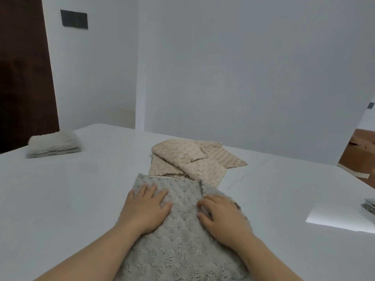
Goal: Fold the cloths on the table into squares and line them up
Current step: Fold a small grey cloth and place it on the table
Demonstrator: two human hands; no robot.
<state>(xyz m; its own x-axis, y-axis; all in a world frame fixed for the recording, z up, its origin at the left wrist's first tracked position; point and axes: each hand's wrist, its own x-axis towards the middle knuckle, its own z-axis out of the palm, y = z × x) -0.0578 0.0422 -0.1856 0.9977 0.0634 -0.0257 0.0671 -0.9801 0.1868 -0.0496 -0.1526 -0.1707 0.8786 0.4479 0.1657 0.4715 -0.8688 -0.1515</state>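
Desk [60,199]: white, all cloths carried.
Grey cloth [182,230]: spread near-centre, under both hands.
Beige cloth [182,155]: rumpled just behind.
Folded cloth [53,144]: parked far left.
Left hand [146,209]: fingers flat, pressed on grey cloth.
Right hand [223,216]: fingers curled, its fold gripped.

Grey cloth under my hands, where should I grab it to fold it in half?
Probably its two far corners. The grey cloth lies spread mostly flat, its far edge exposed beside the beige cloths. Reach the left hand and right hand forward, pinch each corner from above, and draw that edge back toward you.
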